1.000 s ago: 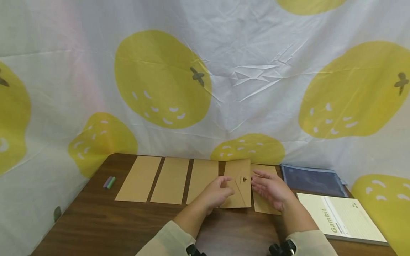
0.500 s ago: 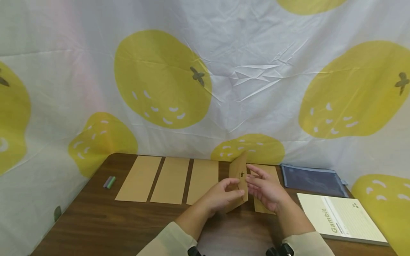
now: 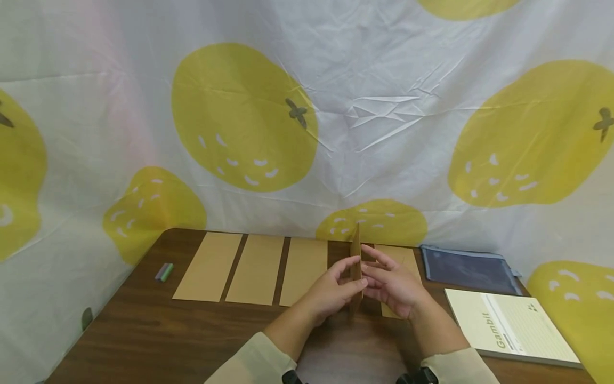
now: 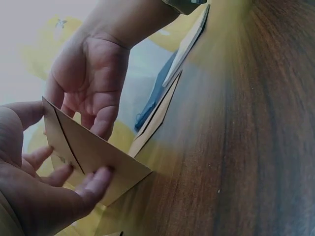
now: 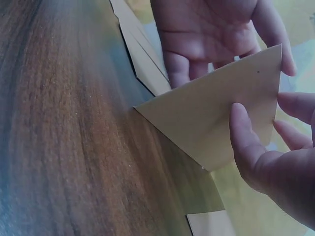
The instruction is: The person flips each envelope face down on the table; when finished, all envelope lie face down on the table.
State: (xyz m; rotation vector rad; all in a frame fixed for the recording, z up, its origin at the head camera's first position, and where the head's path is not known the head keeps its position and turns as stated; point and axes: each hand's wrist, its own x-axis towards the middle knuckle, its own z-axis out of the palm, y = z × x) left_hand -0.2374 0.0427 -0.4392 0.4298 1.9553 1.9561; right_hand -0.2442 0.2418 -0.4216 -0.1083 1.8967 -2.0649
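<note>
A brown kraft envelope (image 3: pixel 356 249) stands almost on edge over the dark wooden table, seen edge-on between both hands in the head view. My left hand (image 3: pixel 321 293) holds it from the left, its fingers spread against the face with the flap, as the left wrist view shows on the envelope (image 4: pixel 98 147). From the other side my right hand (image 3: pixel 395 288) grips it; in the right wrist view the thumb lies on the plain face of the envelope (image 5: pixel 202 113), other fingers at its edge. Some fingertips are hidden behind the paper.
Three flat brown envelopes (image 3: pixel 254 269) lie in a row to the left, and another envelope (image 3: pixel 398 261) lies partly behind my right hand. Farther right are a blue mesh pouch (image 3: pixel 470 271) and a Gambit notepad (image 3: pixel 513 325). Two small coloured sticks (image 3: pixel 164 272) lie far left.
The envelope has turned from nearly flat, flap and crown print facing up, to standing on edge. My hands have come closer together around it.
</note>
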